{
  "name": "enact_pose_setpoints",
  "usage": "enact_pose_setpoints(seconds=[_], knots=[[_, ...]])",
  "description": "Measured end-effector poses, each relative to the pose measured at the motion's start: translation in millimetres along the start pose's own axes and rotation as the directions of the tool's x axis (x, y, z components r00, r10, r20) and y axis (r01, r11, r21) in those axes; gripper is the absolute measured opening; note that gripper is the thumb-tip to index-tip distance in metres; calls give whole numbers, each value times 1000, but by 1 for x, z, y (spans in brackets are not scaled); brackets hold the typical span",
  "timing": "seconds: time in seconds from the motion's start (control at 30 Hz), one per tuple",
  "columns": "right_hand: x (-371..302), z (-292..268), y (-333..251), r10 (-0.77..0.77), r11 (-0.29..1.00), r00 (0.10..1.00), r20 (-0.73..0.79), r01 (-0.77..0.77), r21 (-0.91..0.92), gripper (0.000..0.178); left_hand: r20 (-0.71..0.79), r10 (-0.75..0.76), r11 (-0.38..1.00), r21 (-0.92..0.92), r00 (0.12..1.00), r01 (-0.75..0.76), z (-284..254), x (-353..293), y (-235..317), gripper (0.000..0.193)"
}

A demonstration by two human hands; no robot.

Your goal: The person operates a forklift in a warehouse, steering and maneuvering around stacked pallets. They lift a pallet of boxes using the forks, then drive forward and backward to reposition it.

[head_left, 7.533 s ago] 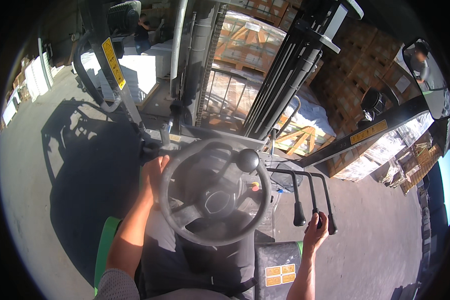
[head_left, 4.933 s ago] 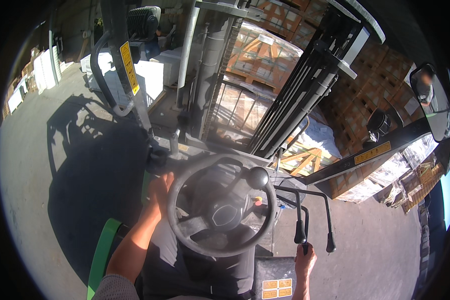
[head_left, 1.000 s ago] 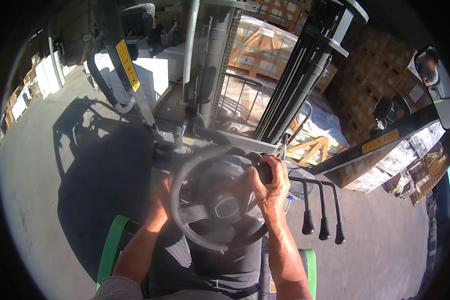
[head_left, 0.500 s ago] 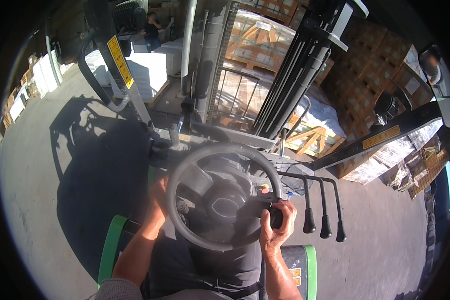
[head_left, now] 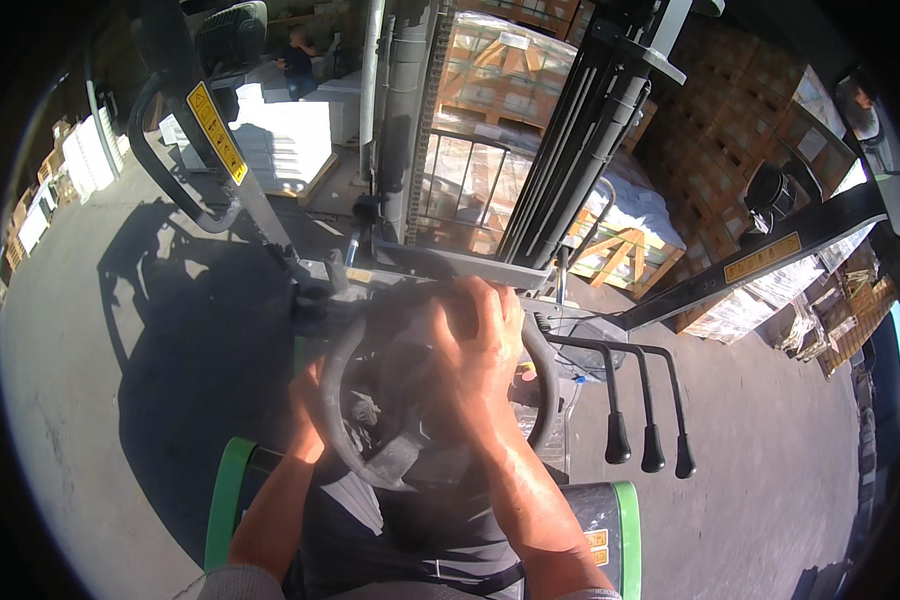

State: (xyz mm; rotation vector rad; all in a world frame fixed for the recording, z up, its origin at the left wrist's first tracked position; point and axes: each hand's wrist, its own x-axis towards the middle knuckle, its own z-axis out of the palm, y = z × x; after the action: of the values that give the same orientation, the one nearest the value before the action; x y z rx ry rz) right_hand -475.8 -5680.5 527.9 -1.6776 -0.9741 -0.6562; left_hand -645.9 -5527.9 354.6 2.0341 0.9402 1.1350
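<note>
I sit in a forklift with the black steering wheel (head_left: 338, 430) in front of me. My right hand (head_left: 478, 345) is at the top of the wheel, its fingers curled round the dark steering knob, which the hand mostly hides. At the wheel's left side is my left hand (head_left: 308, 405), its fingers blurred and partly behind the rim, so their grip does not show. To the right of the wheel stand three black control levers (head_left: 618, 440), touched by neither hand.
Ahead rises the forklift mast (head_left: 580, 150), with loaded pallets (head_left: 500, 75) beyond it. Stacked crates (head_left: 740, 130) stand at the right. White blocks (head_left: 285, 140) on a pallet are at the far left, near another person (head_left: 297, 65). The vehicle's shadow (head_left: 190, 360) falls on the left floor.
My right hand has swung from the wheel's lower right up to its top, turning the wheel counterclockwise. My left hand has shifted slightly down and stays beside the rim.
</note>
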Motion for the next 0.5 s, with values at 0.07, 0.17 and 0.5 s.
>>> enact_pose_setpoints(seconds=[0.07,0.17,0.5], knots=[[2,10,-7,-76,997,997,7,76,21,42,0,81,996,26,997,-81,-1,2,5,6],[5,17,-11,-73,997,997,31,72,25,42,-12,28,999,-43,1000,-29,-1,6,12,7],[13,18,-4,-12,999,996,88,8,43,40,4,-56,998,-32,998,56,11,14,15,10]])
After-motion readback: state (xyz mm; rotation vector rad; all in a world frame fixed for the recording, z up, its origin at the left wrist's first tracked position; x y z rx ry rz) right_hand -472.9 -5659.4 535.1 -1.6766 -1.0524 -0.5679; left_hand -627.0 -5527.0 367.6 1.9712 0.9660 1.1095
